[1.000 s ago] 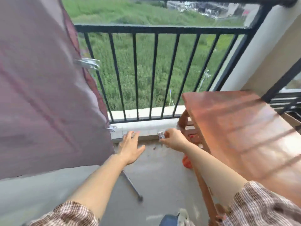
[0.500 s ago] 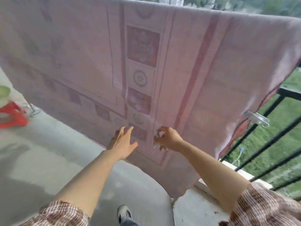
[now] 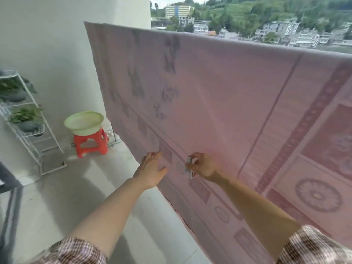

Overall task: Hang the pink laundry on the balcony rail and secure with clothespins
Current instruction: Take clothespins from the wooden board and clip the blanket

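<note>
Your right hand (image 3: 204, 166) pinches a metal clothespin (image 3: 189, 167) at its fingertips; your left hand (image 3: 152, 169) lies released, flat on the pink sheet (image 3: 228, 111) draped just beyond; gather the hem between your fingers, then clip squarely.

Metal clothespin (image 3: 189, 167) in right hand (image 3: 204, 167), against pink sheet (image 3: 219, 111)

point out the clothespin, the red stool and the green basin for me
clothespin (image 3: 188, 167), head view, its metal body.
red stool (image 3: 89, 143), head view, its front.
green basin (image 3: 83, 121), head view, its inside surface.
</note>
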`<control>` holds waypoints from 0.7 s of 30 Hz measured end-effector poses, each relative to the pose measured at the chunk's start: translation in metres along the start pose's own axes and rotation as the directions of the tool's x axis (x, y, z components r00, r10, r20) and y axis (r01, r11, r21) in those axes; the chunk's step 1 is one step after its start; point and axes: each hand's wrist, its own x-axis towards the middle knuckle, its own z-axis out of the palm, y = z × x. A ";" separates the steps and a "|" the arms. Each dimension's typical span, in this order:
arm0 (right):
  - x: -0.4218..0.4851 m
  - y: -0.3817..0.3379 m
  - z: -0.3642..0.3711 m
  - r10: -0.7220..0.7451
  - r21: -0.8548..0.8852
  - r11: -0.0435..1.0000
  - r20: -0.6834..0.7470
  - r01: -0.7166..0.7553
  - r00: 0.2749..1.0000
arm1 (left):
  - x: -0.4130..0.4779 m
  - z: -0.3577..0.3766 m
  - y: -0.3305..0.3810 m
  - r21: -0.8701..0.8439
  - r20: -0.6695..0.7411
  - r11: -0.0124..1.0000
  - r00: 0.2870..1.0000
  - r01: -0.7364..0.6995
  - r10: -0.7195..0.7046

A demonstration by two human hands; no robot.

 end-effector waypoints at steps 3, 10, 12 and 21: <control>0.065 -0.038 0.020 -0.063 -0.014 0.998 0.061 0.064 0.996 | 0.041 -0.029 -0.037 -0.089 -0.051 0.994 0.996 0.065 -0.070; 0.209 -0.120 0.076 -0.143 0.056 0.989 0.096 0.138 0.985 | 0.146 -0.088 -0.147 -0.117 -0.113 0.982 0.981 0.146 -0.160; 0.253 -0.148 0.093 -0.171 0.064 0.984 0.091 0.166 0.981 | 0.180 -0.109 -0.184 -0.077 -0.136 0.987 0.979 0.142 -0.151; 0.458 -0.283 0.180 -0.165 0.248 0.959 0.084 0.140 0.983 | 0.352 -0.244 -0.362 -0.156 -0.136 0.974 0.974 0.162 -0.183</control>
